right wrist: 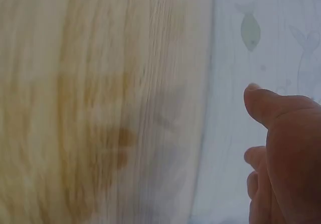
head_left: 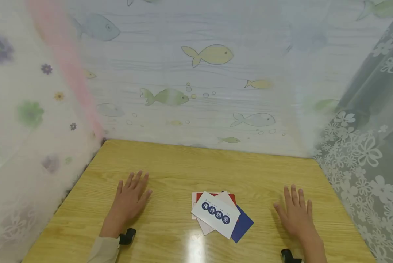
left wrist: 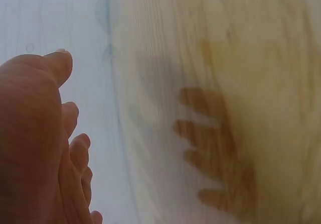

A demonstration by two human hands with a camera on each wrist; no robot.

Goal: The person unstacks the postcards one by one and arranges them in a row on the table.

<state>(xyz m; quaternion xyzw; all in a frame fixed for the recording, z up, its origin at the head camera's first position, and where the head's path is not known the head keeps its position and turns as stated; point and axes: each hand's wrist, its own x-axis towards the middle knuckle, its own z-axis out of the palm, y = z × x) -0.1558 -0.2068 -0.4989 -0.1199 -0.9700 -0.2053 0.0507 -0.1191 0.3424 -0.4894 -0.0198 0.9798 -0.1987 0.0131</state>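
Note:
A loose pile of cards lies on the wooden table between my hands. On top is a white card [head_left: 212, 213] with round blue printed characters. Parts of a red card [head_left: 230, 197] and a blue card [head_left: 243, 223] stick out from under it, along with pale cards. To the left of the pile, my left hand [head_left: 130, 201] is held palm down with spread fingers and holds nothing. My right hand [head_left: 296, 215] is likewise spread on the pile's right side, holding nothing. In the left wrist view, the hand's reflection shows on the glossy tabletop below it.
The wooden table [head_left: 170, 164] has a shiny surface. A pale curtain with fish prints [head_left: 209, 109] hangs behind its far edge. Flower-patterned fabric [head_left: 29, 146] borders the left, and white floral lace [head_left: 363, 175] the right. Black wrist mounts [head_left: 127, 236] sit at both wrists.

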